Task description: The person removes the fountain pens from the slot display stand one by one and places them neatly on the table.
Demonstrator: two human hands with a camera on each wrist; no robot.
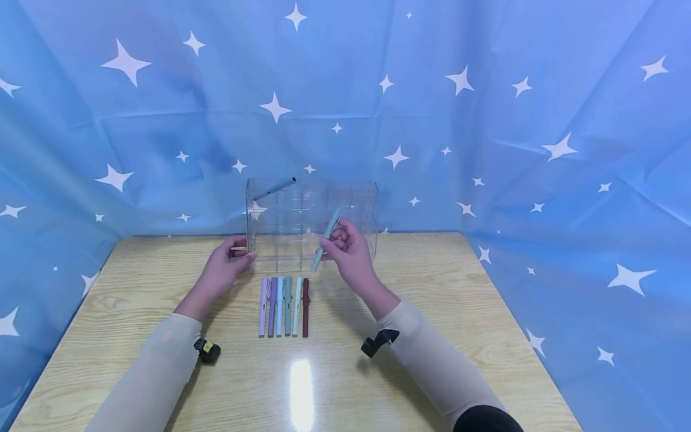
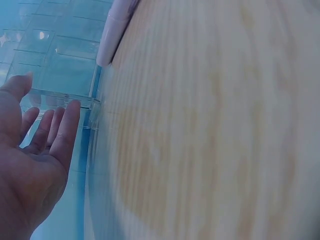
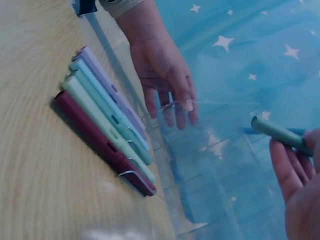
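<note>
A clear compartment organizer point(image 1: 288, 240) stands at the back of the table. My left hand point(image 1: 225, 264) holds its left side, with the thumb at the front edge and the fingers along the side wall point(image 2: 65, 94). In front of the organizer's right half, my right hand point(image 1: 351, 249) pinches a grey-green pen point(image 1: 326, 240); the pen is tilted, its top leaning right. The right wrist view shows one end of this pen point(image 3: 280, 134) sticking out past the fingers. A blue pen point(image 1: 275, 188) lies slanted in the organizer's upper left part.
Several pens lie in a row before the organizer, from a lilac pen point(image 1: 263, 307) at left to a dark red pen point(image 1: 306, 307) at right. A blue curtain with white stars point(image 1: 421, 108) hangs behind the wooden table point(image 1: 459, 312). Light glares off the tabletop's front middle.
</note>
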